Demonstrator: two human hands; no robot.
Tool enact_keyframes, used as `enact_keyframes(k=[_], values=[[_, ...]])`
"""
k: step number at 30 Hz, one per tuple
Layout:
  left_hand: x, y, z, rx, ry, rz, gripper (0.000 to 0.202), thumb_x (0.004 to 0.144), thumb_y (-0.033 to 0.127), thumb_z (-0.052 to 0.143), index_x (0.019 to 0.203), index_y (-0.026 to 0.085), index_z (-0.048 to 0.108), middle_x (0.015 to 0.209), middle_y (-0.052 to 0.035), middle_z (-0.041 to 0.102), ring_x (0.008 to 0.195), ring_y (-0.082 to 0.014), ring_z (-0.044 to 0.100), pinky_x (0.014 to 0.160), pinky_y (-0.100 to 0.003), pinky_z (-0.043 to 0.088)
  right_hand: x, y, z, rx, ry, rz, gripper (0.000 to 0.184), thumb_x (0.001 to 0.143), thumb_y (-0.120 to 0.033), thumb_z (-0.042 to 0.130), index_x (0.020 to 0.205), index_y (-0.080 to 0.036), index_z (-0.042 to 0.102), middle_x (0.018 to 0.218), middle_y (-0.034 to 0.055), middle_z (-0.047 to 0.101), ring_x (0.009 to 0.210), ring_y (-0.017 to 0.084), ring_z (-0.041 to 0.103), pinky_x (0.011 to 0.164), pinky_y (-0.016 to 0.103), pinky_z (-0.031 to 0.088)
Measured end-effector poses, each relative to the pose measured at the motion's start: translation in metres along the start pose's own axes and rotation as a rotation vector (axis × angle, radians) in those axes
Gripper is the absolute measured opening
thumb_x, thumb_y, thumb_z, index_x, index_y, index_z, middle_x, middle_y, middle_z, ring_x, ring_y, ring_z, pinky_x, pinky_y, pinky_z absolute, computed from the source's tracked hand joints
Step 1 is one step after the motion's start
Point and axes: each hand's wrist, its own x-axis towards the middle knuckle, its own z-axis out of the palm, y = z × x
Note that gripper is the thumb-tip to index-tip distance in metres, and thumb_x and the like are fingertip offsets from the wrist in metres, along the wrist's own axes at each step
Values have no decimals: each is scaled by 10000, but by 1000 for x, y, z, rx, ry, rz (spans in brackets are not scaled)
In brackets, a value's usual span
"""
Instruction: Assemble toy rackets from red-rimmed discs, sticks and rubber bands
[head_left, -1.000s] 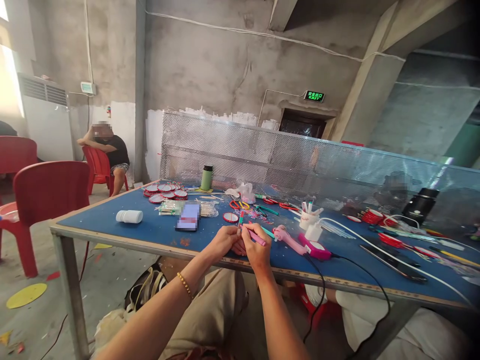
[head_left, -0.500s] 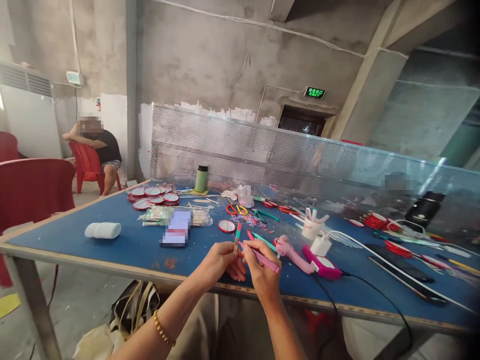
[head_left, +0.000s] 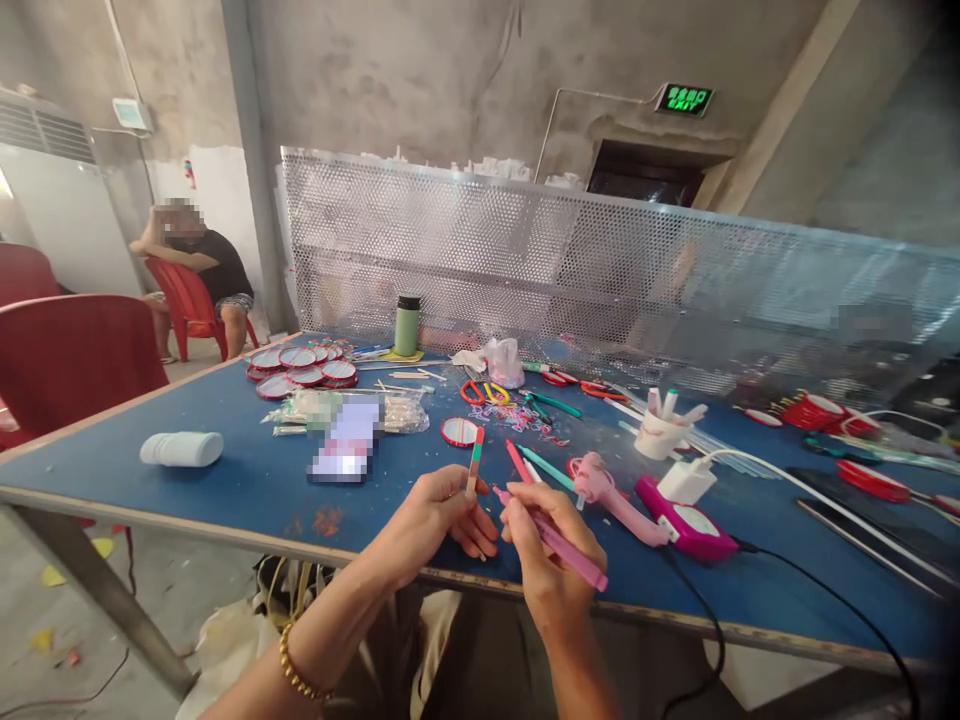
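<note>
My left hand (head_left: 448, 510) pinches a flat wooden craft stick (head_left: 475, 462), upright, with red and green bands on its upper part. My right hand (head_left: 553, 540) grips a pink marker pen (head_left: 566, 552) like a writing tool. The pen's tip points at the stick and sits just to its right, slightly apart from it. Both hands are over the table's front edge. Just beyond them lie a small round red-rimmed drum (head_left: 459, 432), a red marker (head_left: 517, 460) and a teal marker (head_left: 547, 467).
On the blue table (head_left: 247, 500) are a white bottle (head_left: 182, 449), a phone (head_left: 347, 440), stacked red-rimmed drums (head_left: 304, 375), a green flask (head_left: 407, 327), pliers (head_left: 551, 405), a pen cup (head_left: 660, 435), a pink handheld fan (head_left: 619, 505) and a magenta power block (head_left: 690, 530). A person (head_left: 214, 262) sits at left.
The view has shifted, so the table looks nearer. The marker's tip has drawn back a little to the right from the stick. Both hands keep their holds.
</note>
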Motion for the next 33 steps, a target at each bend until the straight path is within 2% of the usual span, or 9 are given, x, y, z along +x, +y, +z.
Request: enact_keyframes(k=[6, 13, 17, 20, 23, 26, 29, 33], values=[[-3, 7, 4, 46, 50, -18, 343, 874, 490, 623, 863, 179, 478, 737, -92, 751, 598, -198, 732, 532, -252, 534, 0, 1, -12, 107, -65, 69, 116, 943, -227, 600, 974, -239, 710, 764, 6, 664, 599, 132, 620, 538, 252, 513], [-5, 8, 6, 39, 64, -25, 310, 895, 441, 629, 886, 172, 476, 789, -110, 763, 613, -198, 743, 535, -251, 546, -1, 4, -47, 88, -153, 84, 118, 952, -241, 596, 962, -253, 714, 701, -5, 626, 530, 111, 576, 468, 214, 489], [-4, 5, 6, 3, 77, -25, 315, 898, 440, 636, 885, 172, 471, 789, -107, 762, 598, -191, 739, 516, -239, 536, 0, 9, -66, 46, -131, 51, 119, 946, -261, 598, 959, -261, 716, 673, -3, 609, 499, 116, 559, 437, 208, 491], [-3, 3, 7, 7, 88, -35, 331, 913, 474, 613, 883, 173, 476, 797, -102, 762, 603, -182, 735, 522, -236, 531, 2, 12, -83, -63, -102, 79, 174, 923, -323, 634, 1047, -252, 736, 830, 56, 692, 628, 168, 649, 555, 250, 575], [-2, 1, 8, 33, 108, -65, 364, 917, 523, 588, 872, 177, 482, 816, -95, 760, 613, -176, 733, 524, -234, 526, 7, 12, -102, -96, -167, 111, 336, 952, -376, 579, 1245, -248, 680, 1026, 102, 714, 814, 225, 697, 668, 290, 616], [-1, -2, 8, 38, 106, -82, 399, 893, 564, 597, 865, 180, 491, 806, -82, 755, 606, -170, 727, 519, -233, 525, 15, 11, -112, -200, -238, 53, 333, 996, -317, 496, 1287, -269, 652, 1054, 87, 718, 770, 189, 690, 651, 264, 607], [1, -3, 8, 37, 103, -92, 440, 852, 603, 620, 834, 177, 512, 815, -87, 756, 602, -175, 725, 511, -237, 522, 27, 12, -109, -355, -271, -36, 297, 988, -285, 504, 1258, -249, 623, 965, 71, 738, 742, 192, 703, 653, 284, 598], [4, 3, 6, 27, 105, -117, 449, 775, 584, 701, 798, 145, 611, 898, -115, 753, 648, -182, 721, 525, -247, 525, 47, 16, -98, -572, -318, -206, 139, 968, -239, 525, 1074, -237, 616, 1006, 74, 743, 930, 244, 720, 812, 358, 559]])
